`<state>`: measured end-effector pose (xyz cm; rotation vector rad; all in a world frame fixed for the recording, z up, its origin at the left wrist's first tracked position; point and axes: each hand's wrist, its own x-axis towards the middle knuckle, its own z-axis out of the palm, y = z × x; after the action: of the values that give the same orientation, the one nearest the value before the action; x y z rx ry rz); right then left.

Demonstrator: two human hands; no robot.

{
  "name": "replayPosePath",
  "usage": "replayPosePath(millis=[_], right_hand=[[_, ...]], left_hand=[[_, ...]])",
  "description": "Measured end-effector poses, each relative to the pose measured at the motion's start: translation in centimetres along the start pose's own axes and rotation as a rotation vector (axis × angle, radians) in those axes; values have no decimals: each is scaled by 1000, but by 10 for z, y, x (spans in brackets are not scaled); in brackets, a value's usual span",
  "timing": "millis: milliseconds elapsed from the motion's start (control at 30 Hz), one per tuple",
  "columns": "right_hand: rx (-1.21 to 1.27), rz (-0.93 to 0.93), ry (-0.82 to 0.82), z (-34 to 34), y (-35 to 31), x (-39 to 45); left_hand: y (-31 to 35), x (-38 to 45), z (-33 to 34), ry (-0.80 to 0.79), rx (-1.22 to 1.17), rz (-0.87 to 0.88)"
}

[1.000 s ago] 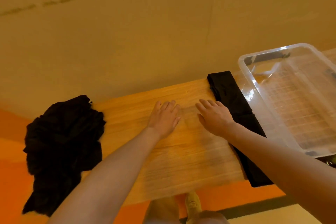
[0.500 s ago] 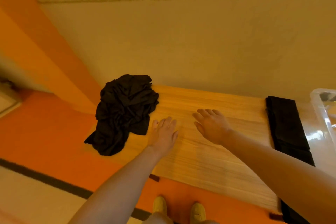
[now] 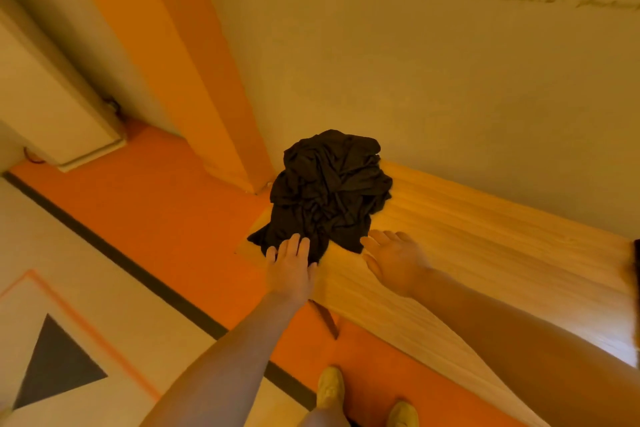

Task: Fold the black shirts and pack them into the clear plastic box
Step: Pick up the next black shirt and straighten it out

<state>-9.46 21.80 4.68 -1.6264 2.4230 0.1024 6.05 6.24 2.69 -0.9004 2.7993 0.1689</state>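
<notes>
A crumpled heap of black shirts lies at the left end of the wooden table, one corner hanging over the edge. My left hand is flat with fingers spread, its fingertips touching the heap's near edge. My right hand is open, palm down, just right of the heap and holding nothing. A sliver of the folded black shirt shows at the right border. The clear plastic box is out of view.
A beige wall runs behind the table, with an orange pillar to the left. A white cabinet stands far left. The floor is orange with a dark stripe. My shoes show below.
The view has swung left, so the box has left the frame and the folded shirt is almost gone. Both hands have moved left from the bare table middle to the crumpled heap.
</notes>
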Motion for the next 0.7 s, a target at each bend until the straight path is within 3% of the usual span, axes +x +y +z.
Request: replayPosePath(millis=[167, 433, 700], right_hand=[[13, -15, -69, 16, -30, 12], [81, 4, -141, 33, -48, 21], [137, 57, -113, 33, -45, 35]], left_hand=[[-36, 0, 15, -77, -32, -23], [-50, 18, 17, 38, -109, 38], [-42, 81, -16, 158, -205, 91]])
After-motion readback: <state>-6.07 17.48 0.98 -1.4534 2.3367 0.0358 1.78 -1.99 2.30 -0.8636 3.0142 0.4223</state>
